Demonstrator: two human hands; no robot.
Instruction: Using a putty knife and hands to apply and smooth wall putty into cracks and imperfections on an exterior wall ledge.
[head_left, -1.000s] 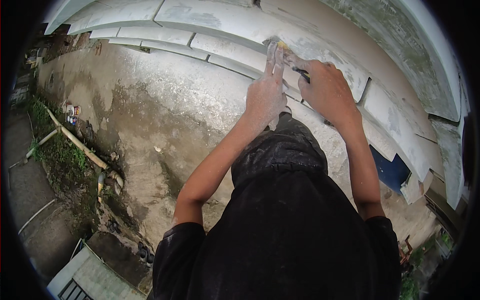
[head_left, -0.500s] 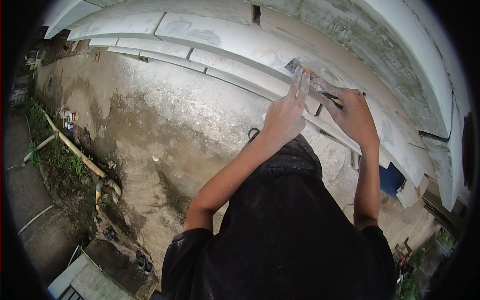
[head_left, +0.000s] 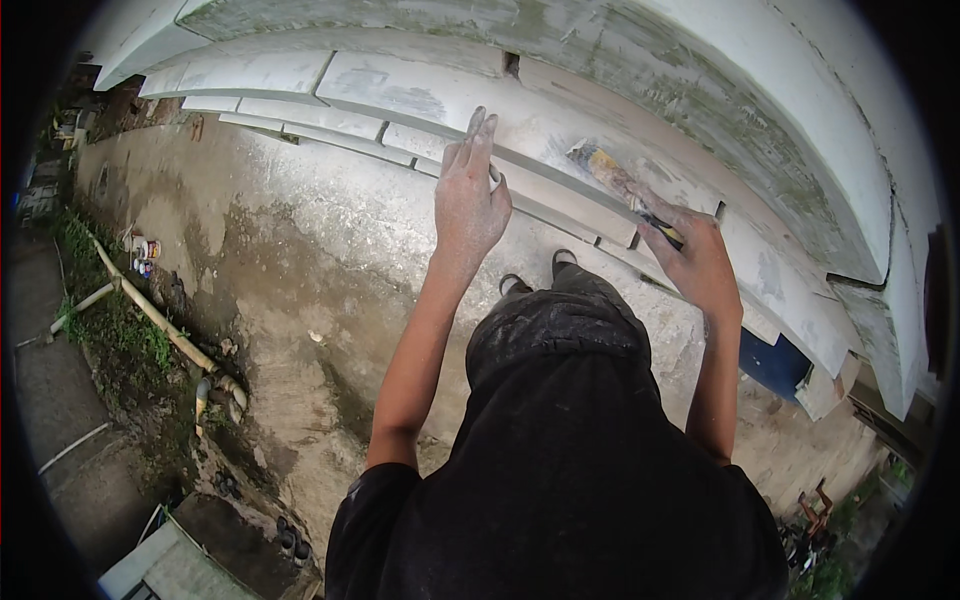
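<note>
My right hand (head_left: 698, 255) is closed round the black-and-yellow handle of a putty knife (head_left: 662, 230). Its forefinger stretches along the tool toward the blade, which lies at the pale, smeared face of a wall ledge (head_left: 540, 128). To the left, my left hand (head_left: 470, 200) is held over the lower ledges, back of the hand upward and dusted white. Two of its fingers point forward and the thumb stands apart. A small pale bit shows beside the thumb; what it is I cannot make out, and the palm is hidden.
A grey-green smeared concrete overhang (head_left: 640, 70) curves above the ledges. Below lies a stained concrete ground (head_left: 330, 240), where my sandalled feet (head_left: 564, 260) stand. Bamboo poles (head_left: 165, 320) and a white bucket (head_left: 148, 248) are at the left, a blue panel (head_left: 775, 365) at the right.
My left hand has come away from the putty knife's blade and moved left. My right hand stays on the handle, having shifted slightly down. Both feet now show.
</note>
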